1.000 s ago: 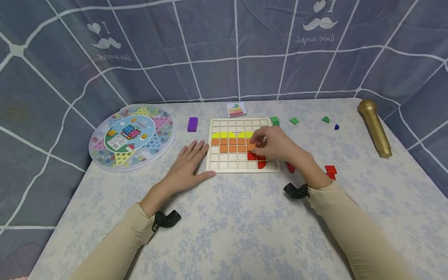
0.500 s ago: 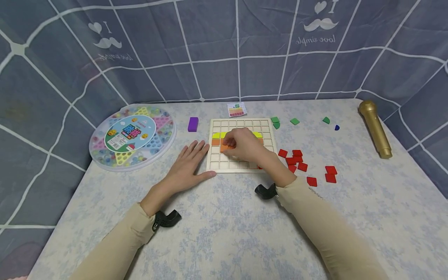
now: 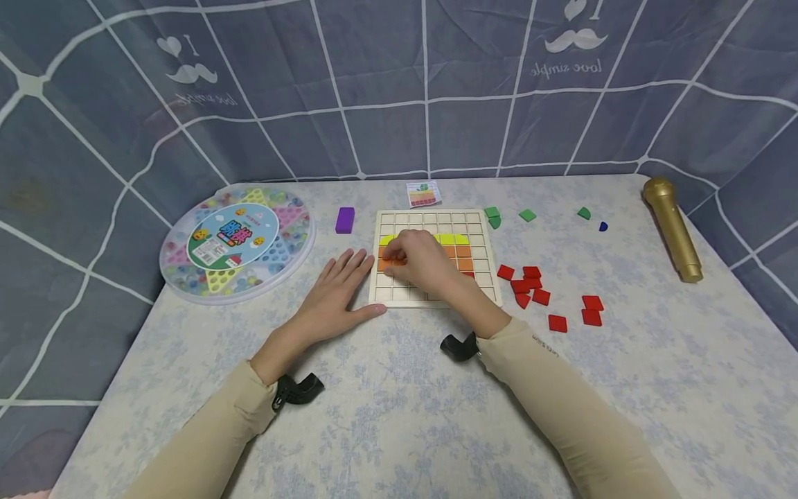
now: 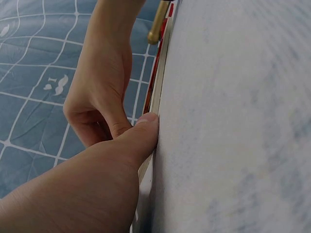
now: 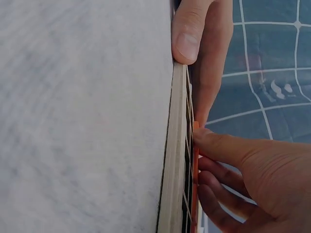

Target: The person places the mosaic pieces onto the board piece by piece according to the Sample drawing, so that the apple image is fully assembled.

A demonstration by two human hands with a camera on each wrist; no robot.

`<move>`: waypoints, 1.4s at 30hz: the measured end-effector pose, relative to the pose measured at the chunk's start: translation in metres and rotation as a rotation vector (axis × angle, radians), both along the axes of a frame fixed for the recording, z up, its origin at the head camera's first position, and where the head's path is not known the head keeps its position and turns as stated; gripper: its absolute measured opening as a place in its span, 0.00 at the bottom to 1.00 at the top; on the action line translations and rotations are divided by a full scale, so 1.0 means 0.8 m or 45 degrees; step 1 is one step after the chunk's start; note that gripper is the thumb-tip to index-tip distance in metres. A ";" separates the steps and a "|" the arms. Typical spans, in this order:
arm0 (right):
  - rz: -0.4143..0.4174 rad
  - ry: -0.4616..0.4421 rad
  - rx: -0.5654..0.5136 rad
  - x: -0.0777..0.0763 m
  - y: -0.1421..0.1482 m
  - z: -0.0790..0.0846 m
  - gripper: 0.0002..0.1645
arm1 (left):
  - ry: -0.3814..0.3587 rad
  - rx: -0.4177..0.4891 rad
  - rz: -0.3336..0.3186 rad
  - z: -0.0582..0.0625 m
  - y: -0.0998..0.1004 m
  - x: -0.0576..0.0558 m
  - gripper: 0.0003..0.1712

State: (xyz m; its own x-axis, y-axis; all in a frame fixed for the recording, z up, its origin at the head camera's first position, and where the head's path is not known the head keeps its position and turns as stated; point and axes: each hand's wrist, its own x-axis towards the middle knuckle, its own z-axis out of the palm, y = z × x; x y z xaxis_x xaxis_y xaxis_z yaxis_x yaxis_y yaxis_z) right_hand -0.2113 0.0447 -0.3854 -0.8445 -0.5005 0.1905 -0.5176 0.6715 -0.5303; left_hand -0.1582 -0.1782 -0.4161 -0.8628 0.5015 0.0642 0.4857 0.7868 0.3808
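Note:
A pale wooden grid board lies on the table, bearing a row of yellow pieces and rows of orange square tiles. My right hand is over the board's left part, thumb and fingers pinching an orange tile at the left end of the lower orange row. It covers part of the rows and most of the red pieces below them. Flat on the table at the board's left side rests my left hand, its fingers straight and its thumb touching the board's corner.
Several loose red tiles lie right of the board. Green pieces and a small blue one are farther back. A picture card, purple block, round bead box and gold microphone stand around.
My right hand has moved left across the board, from the right end of the lower orange row to its left end, uncovering the red tiles at right. My left hand stays put.

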 end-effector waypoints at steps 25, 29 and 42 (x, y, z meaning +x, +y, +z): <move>-0.155 -0.095 -0.006 0.025 0.156 0.023 0.14 | -0.001 -0.010 0.006 -0.001 0.003 -0.001 0.57; -0.205 -0.111 0.019 0.029 0.180 0.027 0.15 | -0.002 -0.014 0.006 0.001 0.001 -0.001 0.56; -0.289 -0.276 0.217 0.027 0.229 0.039 0.25 | -0.008 -0.017 0.006 0.001 0.003 -0.001 0.57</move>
State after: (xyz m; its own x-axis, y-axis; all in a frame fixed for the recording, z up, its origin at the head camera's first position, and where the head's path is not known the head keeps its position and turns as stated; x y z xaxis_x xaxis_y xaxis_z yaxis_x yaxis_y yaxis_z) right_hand -0.1898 0.2280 -0.3545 -0.9496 -0.3043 -0.0756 -0.2323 0.8448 -0.4821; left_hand -0.1591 -0.1762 -0.4153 -0.8653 0.4985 0.0519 0.4798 0.7941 0.3732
